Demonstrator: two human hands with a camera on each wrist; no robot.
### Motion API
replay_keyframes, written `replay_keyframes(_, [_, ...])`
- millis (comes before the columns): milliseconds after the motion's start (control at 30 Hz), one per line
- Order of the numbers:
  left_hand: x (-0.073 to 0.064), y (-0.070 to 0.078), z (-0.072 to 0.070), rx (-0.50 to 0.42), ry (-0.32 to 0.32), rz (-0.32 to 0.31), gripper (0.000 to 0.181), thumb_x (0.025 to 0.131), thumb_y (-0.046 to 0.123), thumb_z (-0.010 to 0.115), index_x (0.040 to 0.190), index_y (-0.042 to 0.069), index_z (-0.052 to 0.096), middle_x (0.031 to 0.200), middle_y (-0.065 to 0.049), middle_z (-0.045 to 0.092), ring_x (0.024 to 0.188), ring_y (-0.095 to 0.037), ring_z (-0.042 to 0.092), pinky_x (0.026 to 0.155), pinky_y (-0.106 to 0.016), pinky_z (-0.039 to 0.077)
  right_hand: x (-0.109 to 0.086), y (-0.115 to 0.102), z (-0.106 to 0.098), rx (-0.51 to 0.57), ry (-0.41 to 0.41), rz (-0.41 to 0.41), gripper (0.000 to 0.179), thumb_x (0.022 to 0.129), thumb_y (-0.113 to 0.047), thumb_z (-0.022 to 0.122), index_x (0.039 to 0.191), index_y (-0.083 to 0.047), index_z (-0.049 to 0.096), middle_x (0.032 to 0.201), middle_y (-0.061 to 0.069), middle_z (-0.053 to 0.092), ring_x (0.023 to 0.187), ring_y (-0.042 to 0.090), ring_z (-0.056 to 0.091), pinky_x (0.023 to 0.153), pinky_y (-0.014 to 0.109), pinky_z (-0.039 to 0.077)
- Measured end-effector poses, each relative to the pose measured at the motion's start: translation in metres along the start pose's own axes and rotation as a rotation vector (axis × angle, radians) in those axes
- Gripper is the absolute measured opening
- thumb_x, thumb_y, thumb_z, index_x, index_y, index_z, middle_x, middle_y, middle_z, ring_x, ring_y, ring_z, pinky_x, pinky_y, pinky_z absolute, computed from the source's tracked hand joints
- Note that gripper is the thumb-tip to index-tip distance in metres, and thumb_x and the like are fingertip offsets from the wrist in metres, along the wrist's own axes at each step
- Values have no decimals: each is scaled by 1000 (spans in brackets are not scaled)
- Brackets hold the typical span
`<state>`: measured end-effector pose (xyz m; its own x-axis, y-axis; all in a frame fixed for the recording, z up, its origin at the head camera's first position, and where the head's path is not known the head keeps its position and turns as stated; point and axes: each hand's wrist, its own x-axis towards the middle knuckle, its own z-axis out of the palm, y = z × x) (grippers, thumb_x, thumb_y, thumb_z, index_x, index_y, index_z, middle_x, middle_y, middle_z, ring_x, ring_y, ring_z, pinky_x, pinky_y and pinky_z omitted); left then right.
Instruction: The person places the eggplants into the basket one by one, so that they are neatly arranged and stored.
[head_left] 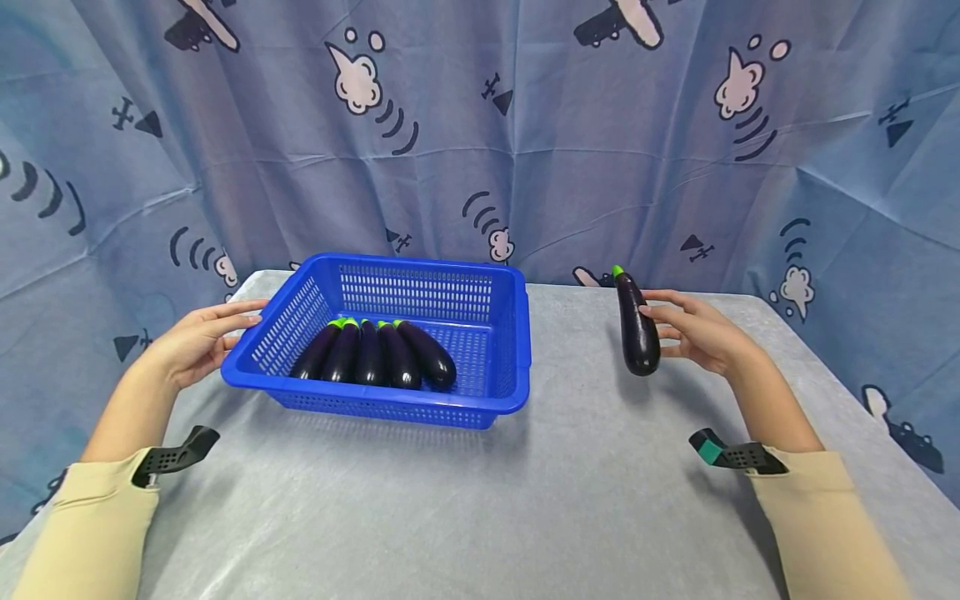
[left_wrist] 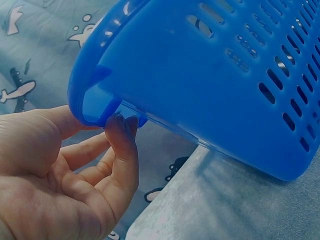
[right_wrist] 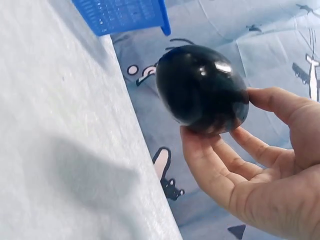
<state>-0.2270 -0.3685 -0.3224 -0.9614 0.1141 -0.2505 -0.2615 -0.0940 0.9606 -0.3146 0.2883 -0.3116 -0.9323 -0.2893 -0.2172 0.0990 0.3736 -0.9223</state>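
Note:
My left hand (head_left: 201,340) is at the left end of a blue plastic basket (head_left: 522,333). In the left wrist view, its thumb and fingers (left_wrist: 122,150) pinch the basket's rim (left_wrist: 82,95). Inside the basket several dark purple eggplants (head_left: 371,354) lie side by side, their green stem ends toward the back. Right of the basket, my right hand (head_left: 696,332) grips a single eggplant (head_left: 637,329) between thumb and fingers, green tip up and away. That eggplant (right_wrist: 200,87) is held above the table, its rounded end facing the right wrist camera and its shadow falling below.
A grey-white cloth covers the table (head_left: 450,517). Behind it hangs a blue patterned curtain (head_left: 450,183), which also runs along both sides. The basket stands toward the table's back left, and the table's back edge lies just behind it.

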Motion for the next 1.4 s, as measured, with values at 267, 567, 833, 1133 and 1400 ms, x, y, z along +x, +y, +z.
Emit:
replay_keyframes(267, [0, 1, 0, 11, 8, -2, 32, 110, 16, 58, 100, 35, 82, 98, 5, 78, 83, -13, 78, 74, -28, 65, -8, -17, 13, -10, 18, -34, 69, 112, -37, 54, 166, -7, 22, 151, 14, 36, 103, 6, 63, 86, 28, 62])
replay_keyframes(567, [0, 0, 0, 8, 5, -3, 32, 111, 16, 57, 101, 34, 82, 98, 5, 78, 83, -13, 77, 74, -29, 65, -14, -30, 23, 12, 20, -59, 60, 111, -36, 57, 160, -13, 32, 150, 12, 38, 104, 6, 65, 86, 29, 63])
replay_keyframes(833, [0, 0, 0, 4, 2, 4, 32, 111, 15, 57, 102, 33, 82, 100, 5, 78, 84, -14, 78, 74, -29, 66, -18, -39, 30, 22, 19, -84, 55, 111, -35, 57, 158, -16, 36, 150, 11, 38, 105, 5, 66, 86, 29, 63])
replay_keyframes(1133, [1, 0, 1, -1, 1, 6, 32, 111, 15, 56, 103, 33, 81, 100, 5, 79, 85, -14, 78, 75, -29, 65, -20, -51, 39, -4, 7, -116, 57, 110, -34, 58, 159, -14, 36, 154, 15, 37, 112, 12, 63, 86, 29, 63])
replay_keyframes(1400, [1, -1, -1, -5, 3, 7, 33, 111, 14, 56, 103, 33, 82, 100, 4, 78, 85, -14, 78, 75, -29, 66, -20, -59, 47, -6, -2, -115, 63, 111, -34, 57, 164, -12, 31, 159, 18, 32, 112, 11, 63, 86, 29, 63])
